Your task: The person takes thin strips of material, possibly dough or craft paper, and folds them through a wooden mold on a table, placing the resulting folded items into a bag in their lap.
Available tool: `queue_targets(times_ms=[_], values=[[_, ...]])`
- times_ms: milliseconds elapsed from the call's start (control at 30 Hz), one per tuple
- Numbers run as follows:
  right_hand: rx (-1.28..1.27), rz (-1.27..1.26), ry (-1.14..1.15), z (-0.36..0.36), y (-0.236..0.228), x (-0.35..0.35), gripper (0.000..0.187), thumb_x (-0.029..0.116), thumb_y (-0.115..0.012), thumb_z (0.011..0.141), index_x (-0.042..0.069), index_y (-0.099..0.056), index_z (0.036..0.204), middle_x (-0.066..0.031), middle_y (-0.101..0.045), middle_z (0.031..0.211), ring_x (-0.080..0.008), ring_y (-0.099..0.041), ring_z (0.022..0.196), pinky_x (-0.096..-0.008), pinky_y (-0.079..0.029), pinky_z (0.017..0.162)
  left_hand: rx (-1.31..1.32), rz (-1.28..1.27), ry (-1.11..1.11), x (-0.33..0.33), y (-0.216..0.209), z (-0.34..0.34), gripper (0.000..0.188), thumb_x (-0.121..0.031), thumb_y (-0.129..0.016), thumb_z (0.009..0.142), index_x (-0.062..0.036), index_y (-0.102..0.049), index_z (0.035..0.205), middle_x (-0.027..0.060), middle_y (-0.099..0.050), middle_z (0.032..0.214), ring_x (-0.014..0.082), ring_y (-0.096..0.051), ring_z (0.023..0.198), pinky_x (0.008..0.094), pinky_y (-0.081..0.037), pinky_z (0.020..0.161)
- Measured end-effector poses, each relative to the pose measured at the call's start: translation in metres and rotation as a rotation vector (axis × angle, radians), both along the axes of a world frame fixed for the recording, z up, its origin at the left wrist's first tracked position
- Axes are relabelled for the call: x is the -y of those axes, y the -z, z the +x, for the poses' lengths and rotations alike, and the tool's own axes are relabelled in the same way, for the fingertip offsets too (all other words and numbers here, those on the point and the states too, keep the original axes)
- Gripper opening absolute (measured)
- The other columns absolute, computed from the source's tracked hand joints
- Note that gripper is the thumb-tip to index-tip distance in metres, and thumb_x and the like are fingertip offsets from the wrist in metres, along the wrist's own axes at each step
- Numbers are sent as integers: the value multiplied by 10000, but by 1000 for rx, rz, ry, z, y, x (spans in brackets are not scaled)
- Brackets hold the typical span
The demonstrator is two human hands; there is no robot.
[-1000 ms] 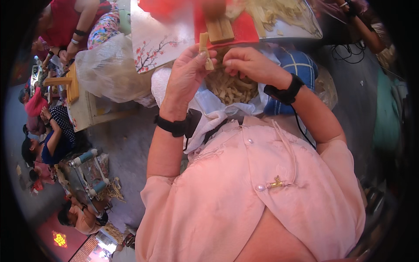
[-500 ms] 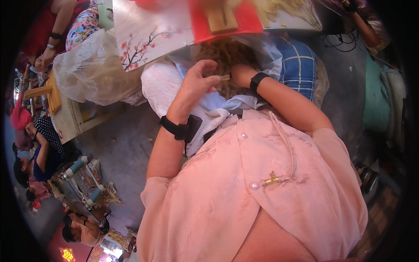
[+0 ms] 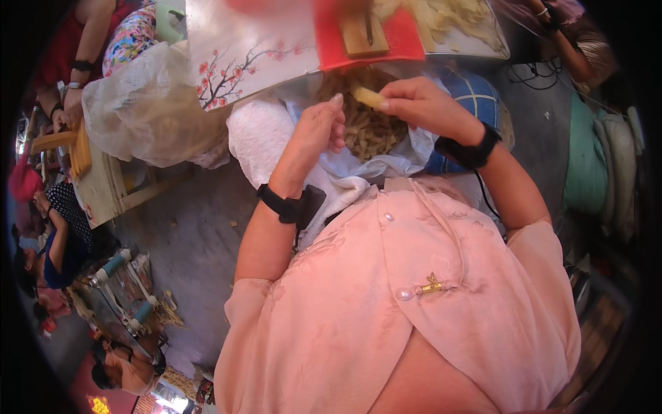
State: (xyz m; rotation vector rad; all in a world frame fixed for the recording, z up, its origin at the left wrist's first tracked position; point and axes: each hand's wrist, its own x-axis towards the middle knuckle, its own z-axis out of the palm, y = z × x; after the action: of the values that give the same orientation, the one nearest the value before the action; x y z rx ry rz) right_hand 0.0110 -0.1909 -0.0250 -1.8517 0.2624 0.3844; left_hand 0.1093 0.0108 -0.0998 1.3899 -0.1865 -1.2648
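Between the thumb and fingers of my right hand (image 3: 431, 109) is a short, flat, pale yellow piece (image 3: 369, 97), its free end pointing left. To its left, my left hand (image 3: 321, 130) is partly closed, fingers curled and tips close together; whether it holds anything I cannot make out. Both hands are above a heap of brownish, curled strips (image 3: 372, 131) in a white plastic-lined hollow on my lap. A white towel (image 3: 258, 134) lies under my left forearm.
Ahead stands a table with a blossom-patterned top (image 3: 255, 69), a red sheet (image 3: 407, 45) and a wooden block (image 3: 364, 43) with a dark slot. Pale strips (image 3: 452, 27) lie at its right. A plastic-covered bundle (image 3: 145, 110) and other people are at left; green sacks (image 3: 587, 162) at right.
My right hand has come up out of the strips and moved right, now with the pale yellow piece in view. My left hand's fingers have drawn closer together.
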Motion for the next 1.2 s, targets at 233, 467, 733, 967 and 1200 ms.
queue_targets(times_ms=[233, 467, 733, 967, 1200], values=[[254, 106, -511, -68, -88, -43, 139, 149, -615, 847, 13, -610, 877, -120, -602, 708, -285, -590, 629, -341, -453, 565, -346, -59, 106, 12, -7, -14, 608, -549, -393, 937, 1, -496, 1174, 83, -612, 905, 152, -621, 727, 259, -516, 690], [529, 155, -658, -95, -135, -31, 101, 140, -643, 830, 56, -606, 871, -89, -569, 667, -270, -580, 604, -363, -426, 514, -411, 46, -167, 43, 8, -63, 445, -207, -525, 940, -62, -306, 1299, 126, -459, 1089, 315, -613, 891, 384, -559, 716], [721, 214, -567, -97, -147, 2, 186, 146, -712, 783, -29, -656, 809, -70, -543, 573, -199, -498, 436, -313, -330, 411, -392, -172, -600, 29, -1, -41, 302, -14, -473, 908, -51, -447, 1206, 30, -515, 804, 77, -450, 543, 181, -342, 398], [288, -566, -171, -40, -19, 23, 367, 341, -518, 918, -4, -614, 1001, -160, -615, 873, -172, -604, 814, -321, -451, 700, 261, -410, -574, 6, -76, -60, 155, -25, -549, 903, -33, -604, 1048, -5, -567, 725, 22, -455, 548, 164, -349, 453], [-233, 986, 273, 2, 51, 14, 560, 475, -329, 974, -29, -508, 1142, -180, -609, 1070, -258, -613, 916, -384, -474, 866, 1464, -584, -271, 10, -143, -82, 202, 106, -539, 790, -4, -636, 930, 146, -649, 966, 125, -575, 649, 229, -461, 565]])
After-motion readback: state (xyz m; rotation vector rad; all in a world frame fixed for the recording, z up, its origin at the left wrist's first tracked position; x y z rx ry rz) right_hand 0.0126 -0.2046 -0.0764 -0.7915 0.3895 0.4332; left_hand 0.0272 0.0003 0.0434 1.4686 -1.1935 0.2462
